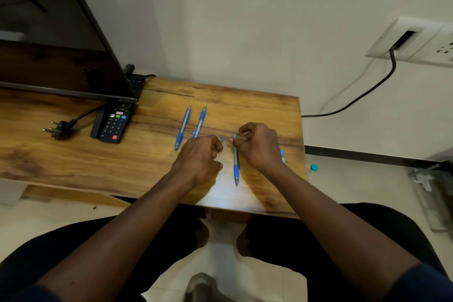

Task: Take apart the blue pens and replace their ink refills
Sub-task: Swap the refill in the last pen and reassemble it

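Two whole blue pens lie side by side on the wooden table (pixel 152 154), one on the left (pixel 182 129) and one beside it (pixel 200 120) whose near end is hidden behind my left hand (pixel 199 157). That hand is closed around a small pen part (pixel 222 140) that sticks out past its fingers. A third blue pen (pixel 236 164) points its tip toward me between the hands. My right hand (pixel 258 144) pinches its far end. A short blue piece (pixel 282 155) lies by my right wrist. The image is blurred.
A black remote (pixel 111 122) and a loose plug (pixel 58 130) lie at the left under a tilted dark screen (pixel 61 39). The table's right edge runs close to my right wrist. A wall socket (pixel 411 41) with a black cable is at the right, and a teal-capped bottle (pixel 313 167) stands on the floor.
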Motion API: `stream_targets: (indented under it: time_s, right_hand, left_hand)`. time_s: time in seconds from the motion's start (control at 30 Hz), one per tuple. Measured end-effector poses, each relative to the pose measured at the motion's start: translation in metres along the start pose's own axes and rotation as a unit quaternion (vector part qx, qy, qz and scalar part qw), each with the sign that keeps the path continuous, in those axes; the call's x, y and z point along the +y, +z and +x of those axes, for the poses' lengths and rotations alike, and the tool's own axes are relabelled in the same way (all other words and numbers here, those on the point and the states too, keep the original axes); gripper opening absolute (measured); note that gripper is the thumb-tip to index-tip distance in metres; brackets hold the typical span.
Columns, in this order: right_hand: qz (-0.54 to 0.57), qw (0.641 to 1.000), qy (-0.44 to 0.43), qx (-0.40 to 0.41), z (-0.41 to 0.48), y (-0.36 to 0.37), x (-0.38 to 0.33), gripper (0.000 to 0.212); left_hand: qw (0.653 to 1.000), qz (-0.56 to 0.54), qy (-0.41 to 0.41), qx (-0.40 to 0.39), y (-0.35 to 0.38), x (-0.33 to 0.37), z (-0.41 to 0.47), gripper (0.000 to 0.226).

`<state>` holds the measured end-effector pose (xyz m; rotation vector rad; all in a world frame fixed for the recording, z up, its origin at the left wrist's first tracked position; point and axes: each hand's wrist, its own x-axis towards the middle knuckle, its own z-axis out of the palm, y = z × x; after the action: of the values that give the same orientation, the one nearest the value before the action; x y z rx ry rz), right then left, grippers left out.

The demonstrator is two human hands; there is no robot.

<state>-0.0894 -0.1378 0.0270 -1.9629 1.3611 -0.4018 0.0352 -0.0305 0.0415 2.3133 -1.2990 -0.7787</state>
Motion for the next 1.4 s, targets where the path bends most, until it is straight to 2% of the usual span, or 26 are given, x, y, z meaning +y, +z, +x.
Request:
stream_targets:
  time_s: [0.23, 0.43, 0.63, 0.87, 0.97, 1.2, 1.3, 1.4]
  right_hand:
    - [-0.029, 0.999, -0.043, 0.017, -0.011, -0.056, -0.003, 0.028]
    - [-0.013, 0.998, 0.041, 0.049, -0.024, -0.104, 0.031, 0.018]
    - [-0.062, 0.993, 0.099, 0.008, -0.037, -0.095, 0.052, 0.016]
    - [-0.128, 0.988, 0.084, 0.022, -0.039, -0.072, 0.06, 0.028]
    - [-0.138, 0.987, 0.081, 0.002, -0.031, -0.071, 0.063, 0.027]
    - [-0.139, 0.99, 0.036, 0.011, -0.026, -0.074, 0.061, 0.026]
    - [-0.067, 0.998, 0.018, 0.009, -0.025, -0.082, 0.054, 0.025]
    - [0.029, 1.0, -0.007, -0.004, -0.025, -0.096, 0.038, 0.02]
  left_hand:
    - [1.0, 0.003, -0.007, 0.011, -0.001, 0.002, -0.003, 0.049]
    - [0.999, 0.021, -0.002, 0.028, -0.002, 0.007, -0.005, 0.048]
    - [0.994, 0.025, 0.065, 0.085, 0.007, 0.032, -0.008, 0.043]
    - [0.988, 0.025, 0.13, 0.075, 0.021, 0.064, 0.001, 0.03]
    - [0.989, 0.023, 0.138, 0.056, 0.027, 0.078, 0.008, 0.031]
    - [0.995, -0.041, 0.091, -0.002, 0.028, 0.092, 0.022, 0.032]
    - [0.99, -0.118, 0.067, -0.034, 0.023, 0.091, 0.027, 0.037]
    - [0.972, -0.225, 0.056, -0.046, 0.017, 0.09, 0.029, 0.022]
